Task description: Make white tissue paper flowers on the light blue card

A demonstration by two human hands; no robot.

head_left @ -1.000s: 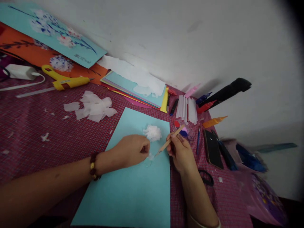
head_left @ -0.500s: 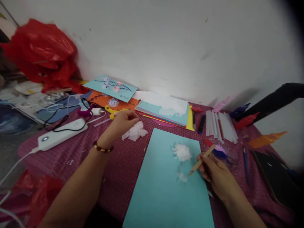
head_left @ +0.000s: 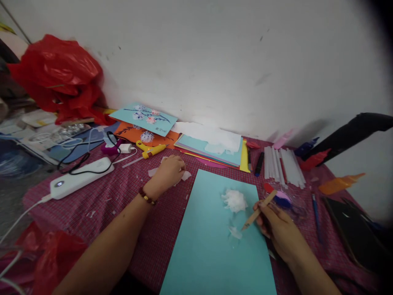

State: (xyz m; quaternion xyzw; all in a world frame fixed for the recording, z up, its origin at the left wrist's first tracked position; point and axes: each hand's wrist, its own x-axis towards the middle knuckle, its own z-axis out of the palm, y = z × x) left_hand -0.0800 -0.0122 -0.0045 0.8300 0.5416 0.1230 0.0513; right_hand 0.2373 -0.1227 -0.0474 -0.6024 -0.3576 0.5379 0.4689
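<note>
My left hand (head_left: 168,171) is over several white tissue paper pieces (head_left: 186,176) on the tablecloth, its fingers curled down. Its fingertips are hidden, so what they hold cannot be made out. My right hand (head_left: 278,225) is closed on a flat wooden stick (head_left: 259,209), whose tapered tip points down beside a small white paper tuft (head_left: 236,232). Both tufts lie on a light blue sheet of paper (head_left: 211,258); the larger one, a ruffled white paper cluster (head_left: 234,200), sits just above the small one.
Behind my left hand lies a yellow glue gun (head_left: 151,150), with a white power bank (head_left: 81,178) to its left. A stack of coloured paper (head_left: 196,143) and flower pictures (head_left: 145,118) lie along the wall. White glue sticks (head_left: 284,166) and paint tubes (head_left: 340,182) are at right.
My left hand has come down from above the paper pieces onto them, and its fingers have turned downward. My right hand with the wooden stick has hardly moved.
</note>
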